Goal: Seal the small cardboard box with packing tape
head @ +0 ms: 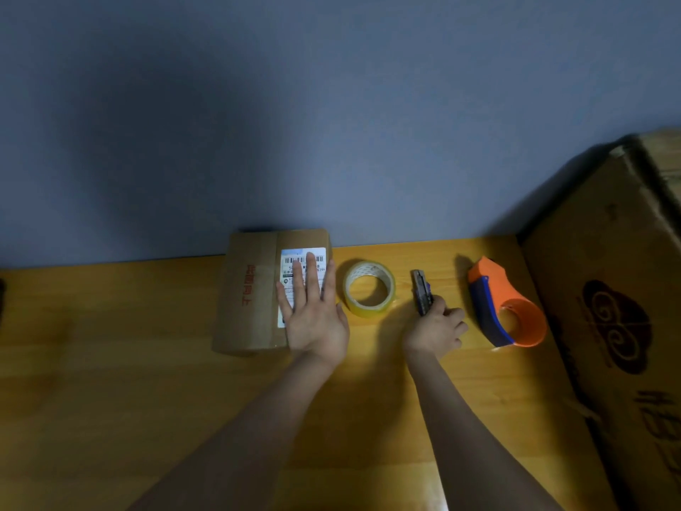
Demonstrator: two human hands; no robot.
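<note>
A small brown cardboard box [250,289] lies flat on the wooden table [110,381] against the wall, with red print and a white shipping label [291,260] on top. My left hand [313,311] rests flat on the label side, fingers spread. A roll of clear packing tape [369,289] lies just right of the box. My right hand [438,330] is closed around the near end of a dark utility knife [422,289], which lies on the table right of the roll.
An orange and blue tape dispenser [505,307] lies on the table to the right of the knife. A large cardboard carton [619,289] with dark print stands along the right edge. A grey-blue wall [294,123] closes the back.
</note>
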